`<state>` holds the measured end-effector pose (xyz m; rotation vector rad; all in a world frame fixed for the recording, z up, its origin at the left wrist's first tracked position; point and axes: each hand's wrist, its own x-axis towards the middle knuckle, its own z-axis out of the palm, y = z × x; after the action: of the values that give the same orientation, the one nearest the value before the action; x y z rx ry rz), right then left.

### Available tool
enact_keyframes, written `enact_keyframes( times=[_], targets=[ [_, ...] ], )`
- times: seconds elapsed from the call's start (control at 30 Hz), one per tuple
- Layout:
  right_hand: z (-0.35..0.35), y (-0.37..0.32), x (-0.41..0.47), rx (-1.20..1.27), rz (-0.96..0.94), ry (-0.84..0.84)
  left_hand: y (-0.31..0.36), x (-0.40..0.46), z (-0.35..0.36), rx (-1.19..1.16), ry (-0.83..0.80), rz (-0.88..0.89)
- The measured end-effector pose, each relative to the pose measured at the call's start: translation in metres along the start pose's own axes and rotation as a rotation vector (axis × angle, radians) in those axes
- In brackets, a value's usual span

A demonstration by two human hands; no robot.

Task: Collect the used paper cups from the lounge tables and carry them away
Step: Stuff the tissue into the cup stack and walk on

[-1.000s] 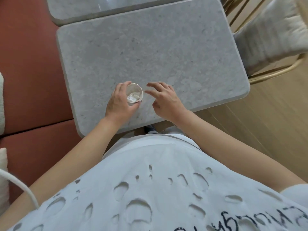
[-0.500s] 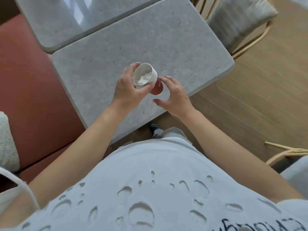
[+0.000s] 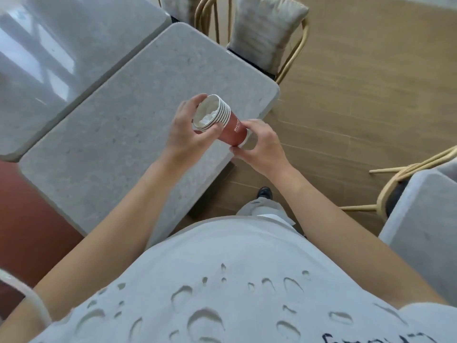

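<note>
Red paper-cup stack (image 3: 223,122) tilted, frame centre | left hand (image 3: 188,131) grips rims | right hand (image 3: 262,147) pinches base | above grey stone table (image 3: 118,134)

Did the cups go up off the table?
Yes. The cups, upright on the table earlier, are now lifted, tipped sideways near its right edge.

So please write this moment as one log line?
cups: nested stack, tilted, off table | left hand: grips rim end | right hand: pinches base | tissue inside

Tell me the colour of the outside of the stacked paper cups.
Red, with white rims and small white print on the stacked paper cups; the head view shows it.
</note>
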<state>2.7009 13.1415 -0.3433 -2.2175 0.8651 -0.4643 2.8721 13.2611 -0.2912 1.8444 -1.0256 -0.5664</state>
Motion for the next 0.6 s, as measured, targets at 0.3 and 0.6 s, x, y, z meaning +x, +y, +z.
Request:
enact_keyframes(
  times=[0.3,0.6],
  targets=[
    [-0.104,0.097,0.046,-0.018,0.044,0.214,0.058,0.103,0.119,0.008,-0.112,0.071],
    [-0.218,0.199,0.079,-0.013,0.133,0.361,0.133,0.191,0.24,0.01,-0.203,0.16]
  ],
)
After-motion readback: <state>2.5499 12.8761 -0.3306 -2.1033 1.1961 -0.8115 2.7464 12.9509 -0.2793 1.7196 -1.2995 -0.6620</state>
